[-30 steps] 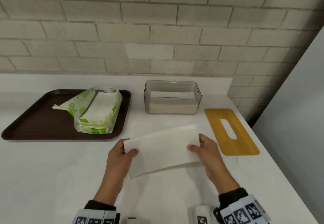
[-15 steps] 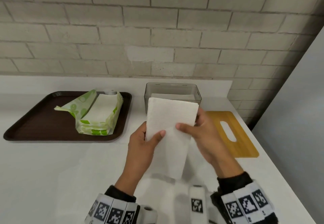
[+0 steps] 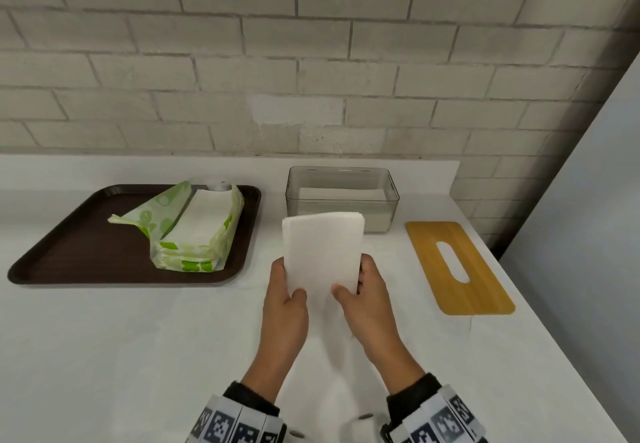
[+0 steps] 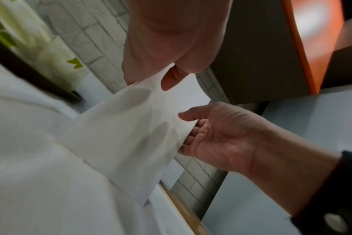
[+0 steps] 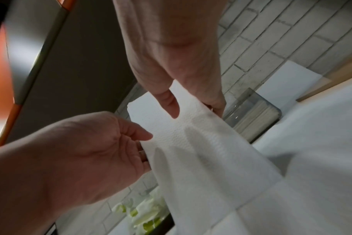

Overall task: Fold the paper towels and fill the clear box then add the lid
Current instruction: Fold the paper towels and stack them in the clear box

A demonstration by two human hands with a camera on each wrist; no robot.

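Observation:
A white folded paper towel [image 3: 322,252] stands upright above the white counter, in front of the clear box [image 3: 341,196]. My left hand [image 3: 291,286] pinches its lower left edge, thumb in front and fingers behind. My right hand [image 3: 349,283] pinches its lower right edge the same way. In the left wrist view the left thumb presses on the paper towel [image 4: 131,127], with my right hand [image 4: 221,132] beside it. The clear box [image 5: 251,116] holds a low stack of folded towels. The wooden lid [image 3: 457,266] with its oval slot lies flat to the right of the box.
A dark brown tray [image 3: 69,252] sits on the left and carries an opened green-and-white towel package [image 3: 194,231]. A brick wall runs behind the counter. A grey panel bounds the counter's right edge.
One second ago both hands held the towel wide and low over the counter. It has since been turned upright and folded narrower, and the hands have come closer together at its lower edge.

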